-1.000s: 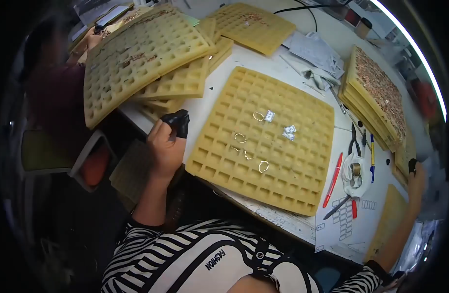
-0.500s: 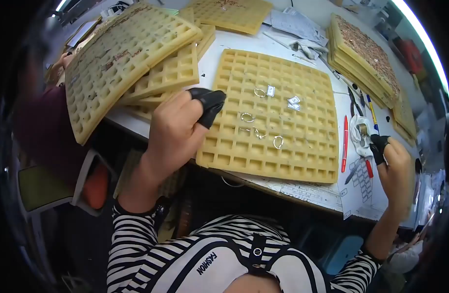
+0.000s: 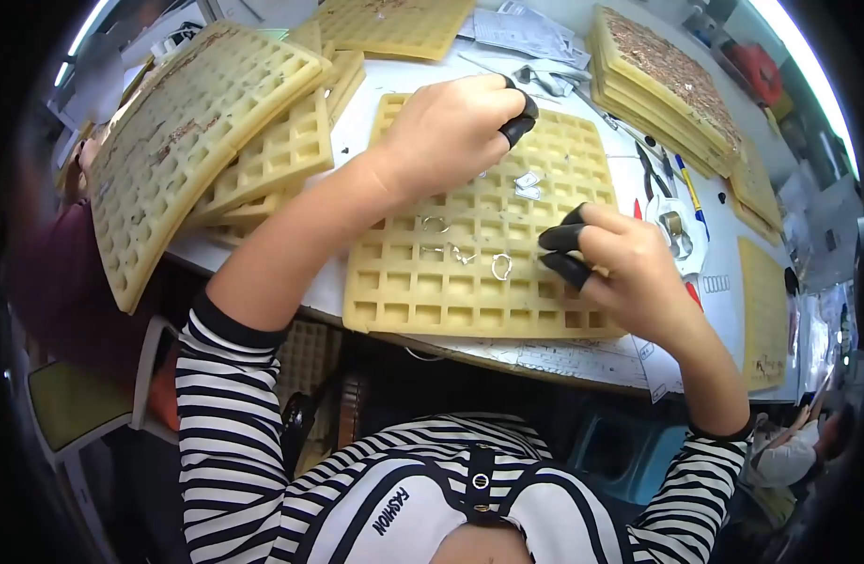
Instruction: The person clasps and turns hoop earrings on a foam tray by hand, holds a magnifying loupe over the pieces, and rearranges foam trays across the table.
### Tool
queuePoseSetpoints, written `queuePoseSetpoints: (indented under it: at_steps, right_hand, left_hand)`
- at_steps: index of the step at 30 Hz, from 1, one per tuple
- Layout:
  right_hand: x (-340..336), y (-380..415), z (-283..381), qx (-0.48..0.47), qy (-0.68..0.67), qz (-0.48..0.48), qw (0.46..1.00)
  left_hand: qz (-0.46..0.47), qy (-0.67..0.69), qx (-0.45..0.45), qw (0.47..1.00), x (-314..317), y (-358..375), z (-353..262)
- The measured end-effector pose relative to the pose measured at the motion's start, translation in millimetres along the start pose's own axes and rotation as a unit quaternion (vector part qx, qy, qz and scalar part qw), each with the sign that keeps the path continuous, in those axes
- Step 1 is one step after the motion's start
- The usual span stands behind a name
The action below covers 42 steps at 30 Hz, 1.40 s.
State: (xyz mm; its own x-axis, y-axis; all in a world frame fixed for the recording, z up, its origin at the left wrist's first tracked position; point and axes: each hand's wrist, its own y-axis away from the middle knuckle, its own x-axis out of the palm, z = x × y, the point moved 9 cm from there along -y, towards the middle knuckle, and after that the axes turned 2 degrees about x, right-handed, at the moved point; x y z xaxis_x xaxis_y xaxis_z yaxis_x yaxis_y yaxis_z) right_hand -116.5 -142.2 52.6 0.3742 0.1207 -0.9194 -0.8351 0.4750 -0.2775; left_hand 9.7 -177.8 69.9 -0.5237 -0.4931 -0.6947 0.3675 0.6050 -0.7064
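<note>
A yellow tray (image 3: 488,329) with rows of square pockets lies on the table before me. Over its far part is my left hand (image 3: 455,132), its black-covered fingertips pressed together in a pinch; anything between them is too small or hidden to make out. My right hand (image 3: 634,268) hovers above the tray's right side, its black-covered thumb and finger slightly apart, with nothing visible between them. On the tray lie a silvery ring (image 3: 501,267), another ring (image 3: 435,224), a small twisted silvery piece (image 3: 463,256) and small white printed tags (image 3: 528,186).
More pocketed trays (image 3: 206,132) are piled at the left, beside a person's dark sleeve (image 3: 51,244). At the back right stands a tray stack (image 3: 662,85) topped with reddish-brown bits. Pliers (image 3: 650,174), a blue-yellow pen (image 3: 692,197) and a white tape holder (image 3: 678,230) lie at the right.
My left hand has moved right and away from me, over the tray's far part. My right hand has come left from the tape holder to above the tray. The whole view has shifted slightly.
</note>
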Motion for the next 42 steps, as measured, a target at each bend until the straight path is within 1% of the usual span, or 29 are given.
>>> queuePoseSetpoints:
  at_steps: [2,4,6,8,10,12,14,15,16,17,18,19,20,21,22,24,27,29,30,32,33,35,42]
  right_hand:
    - [14.7,-3.2,-0.9,-0.004,-0.048,0.027,0.998]
    - [25.7,-6.4,-1.2,-0.005,-0.069,0.043,0.997]
    - [27.8,-9.9,1.0,-0.007,-0.073,0.035,0.997]
    - [32.8,-12.0,-1.2,-0.012,-0.071,0.043,0.996]
    - [37.5,-13.4,-2.8,-0.02,-0.068,0.053,0.996]
    - [37.3,-11.9,-4.4,-0.024,-0.113,0.039,0.993]
    - [39.3,-10.3,-10.0,-0.008,-0.125,0.041,0.991]
    - [39.3,-9.0,-16.8,0.018,-0.199,0.032,0.979]
    - [38.1,-8.3,-23.6,0.042,-0.271,0.022,0.961]
    - [36.9,-7.2,-31.5,0.076,-0.287,0.028,0.954]
    - [32.0,-7.4,-38.6,0.118,-0.346,0.009,0.931]
    - [23.6,-7.1,-44.2,0.12,-0.348,-0.025,0.93]
    - [15.3,-6.2,-49.5,0.12,-0.349,-0.059,0.928]
    - [13.0,-5.0,-56.4,0.141,-0.396,-0.087,0.903]
    - [11.4,-4.0,-59.7,0.141,-0.393,-0.091,0.904]
    - [2.7,-0.3,-66.9,0.14,-0.344,-0.125,0.92]
    - [-1.6,0.5,-64.6,0.115,-0.326,-0.143,0.927]
    - [-2.7,-0.4,-60.7,0.096,-0.309,-0.15,0.934]
    - [-3.6,-0.4,-58.3,0.088,-0.31,-0.156,0.934]
    - [-5.2,-1.0,-53.0,0.063,-0.265,-0.153,0.95]
    - [-6.0,-1.0,-53.4,0.063,-0.266,-0.153,0.95]
    - [-9.0,-0.7,-51.4,0.056,-0.224,-0.16,0.96]
    - [-2.3,-1.6,-57.0,0.081,-0.227,-0.147,0.959]
  left_hand:
    - [-0.035,0.007,-0.034,0.999,0.8,5.8,9.7]
    - [-0.03,0.004,-0.037,0.999,4.2,11.3,14.9]
    - [-0.036,0.019,-0.058,0.997,0.5,13.6,17.4]
    - [-0.029,0.016,-0.057,0.998,-1.1,14.1,14.7]
    - [-0.013,0.032,-0.075,0.997,0.8,15.9,15.5]
    - [-0.013,0.036,-0.073,0.997,0.0,16.9,13.3]
    - [0.001,0.071,-0.102,0.992,4.0,17.5,15.6]
    - [0.02,0.091,-0.119,0.989,7.3,18.3,16.2]
    - [0.019,0.092,-0.114,0.989,7.0,18.3,14.5]
    - [0.022,0.096,-0.098,0.99,7.0,18.4,10.6]
    - [0.024,0.1,-0.082,0.991,7.1,18.6,5.2]
    - [0.037,0.136,-0.103,0.985,8.8,19.6,2.2]
    - [0.036,0.136,-0.099,0.985,8.0,20.2,-1.5]
    - [0.059,0.143,-0.084,0.984,11.0,20.8,-6.5]
    - [0.082,0.149,-0.069,0.983,14.8,21.2,-12.3]
    - [0.103,0.176,-0.066,0.977,17.2,21.2,-19.6]
    - [0.101,0.209,-0.066,0.97,17.9,20.8,-22.8]
    - [0.12,0.25,-0.089,0.957,22.8,22.9,-20.3]
    - [0.115,0.263,-0.09,0.954,24.0,23.7,-19.8]
    - [0.108,0.265,-0.075,0.955,23.4,24.0,-21.6]
    - [0.109,0.265,-0.075,0.955,23.7,24.0,-21.9]
    - [0.101,0.246,-0.068,0.961,21.4,23.3,-23.3]
    - [0.056,0.243,-0.042,0.967,12.4,19.2,-26.1]
